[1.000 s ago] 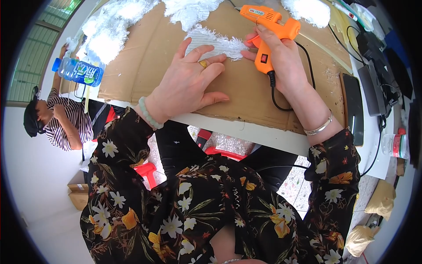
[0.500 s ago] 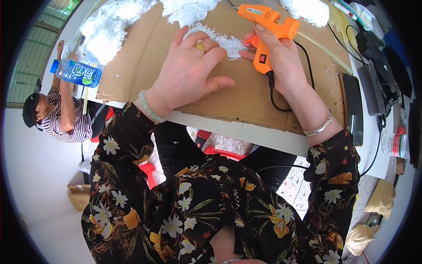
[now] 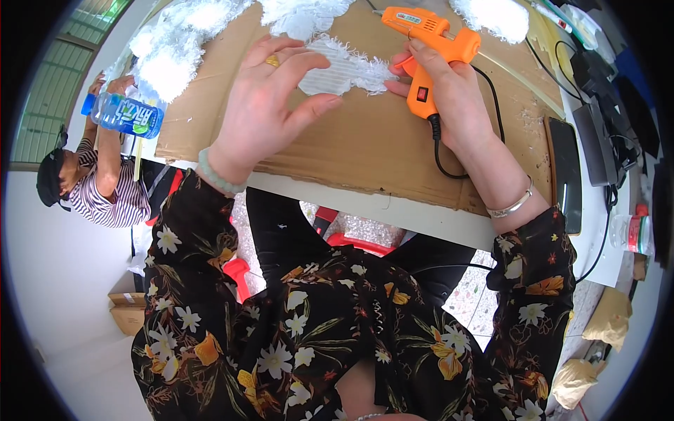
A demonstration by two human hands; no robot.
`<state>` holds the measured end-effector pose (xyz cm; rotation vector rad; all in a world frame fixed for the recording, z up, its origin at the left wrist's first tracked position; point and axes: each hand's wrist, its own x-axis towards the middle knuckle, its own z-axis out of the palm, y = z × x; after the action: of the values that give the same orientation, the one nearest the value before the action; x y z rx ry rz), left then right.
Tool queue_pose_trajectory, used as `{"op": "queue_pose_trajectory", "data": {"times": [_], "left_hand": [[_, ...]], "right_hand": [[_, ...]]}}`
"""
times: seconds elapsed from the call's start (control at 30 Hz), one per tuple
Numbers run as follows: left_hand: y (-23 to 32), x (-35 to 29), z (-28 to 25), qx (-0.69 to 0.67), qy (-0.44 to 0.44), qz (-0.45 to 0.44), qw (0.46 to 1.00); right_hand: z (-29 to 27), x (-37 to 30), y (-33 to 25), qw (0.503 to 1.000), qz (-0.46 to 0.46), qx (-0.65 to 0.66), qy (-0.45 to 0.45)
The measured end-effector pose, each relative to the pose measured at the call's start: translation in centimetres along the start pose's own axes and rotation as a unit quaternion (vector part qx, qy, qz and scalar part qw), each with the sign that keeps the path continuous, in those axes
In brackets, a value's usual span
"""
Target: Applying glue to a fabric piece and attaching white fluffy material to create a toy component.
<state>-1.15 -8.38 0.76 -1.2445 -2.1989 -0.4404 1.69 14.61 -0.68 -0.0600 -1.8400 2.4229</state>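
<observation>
My right hand (image 3: 453, 95) is wrapped round the handle of an orange hot glue gun (image 3: 425, 74), its nozzle pointing to the far left. Two fingertips of that hand come out beside the gun at the edge of a white piece with a fringed border (image 3: 328, 69). The piece lies flat on brown cardboard (image 3: 351, 158), and its bare middle looks ribbed. Just left of it my left hand (image 3: 263, 105) hovers with fingers curved and apart, holding nothing. Those fingertips hide part of the piece's left side.
Fluffy white heaps (image 3: 165, 52) lie along the far edge. A blue-labelled bottle (image 3: 130, 116) stands at the left, near a person in a striped shirt (image 3: 112, 189). On the right are a dark phone (image 3: 562, 168), black cables and a power adapter (image 3: 595, 140). The glue gun's cord loops over the cardboard.
My left hand has moved left, uncovering the ribbed middle of the white piece. My right hand keeps the glue gun almost in place. The other person's hands have shifted near the bottle.
</observation>
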Motion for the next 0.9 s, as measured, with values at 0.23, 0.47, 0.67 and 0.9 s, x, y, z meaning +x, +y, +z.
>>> {"op": "queue_pose_trajectory", "data": {"times": [0.23,0.47,0.67,0.9], "left_hand": [[-0.3,-1.6,1.1,0.042,-0.021,0.012,0.999],[-0.5,-0.3,3.3,0.052,-0.017,0.113,0.992],[1.6,-0.5,2.5,0.022,-0.016,0.066,0.997],[0.2,-0.6,2.6,0.011,0.024,0.025,0.999]], "right_hand": [[-0.3,0.2,0.1,1.000,-0.009,0.005,-0.010],[-0.6,0.0,-0.2,1.000,-0.011,-0.008,0.001],[-1.5,0.2,-1.3,0.996,-0.084,-0.036,-0.009],[-2.1,-0.4,-2.7,0.991,-0.116,-0.066,-0.030]]}}
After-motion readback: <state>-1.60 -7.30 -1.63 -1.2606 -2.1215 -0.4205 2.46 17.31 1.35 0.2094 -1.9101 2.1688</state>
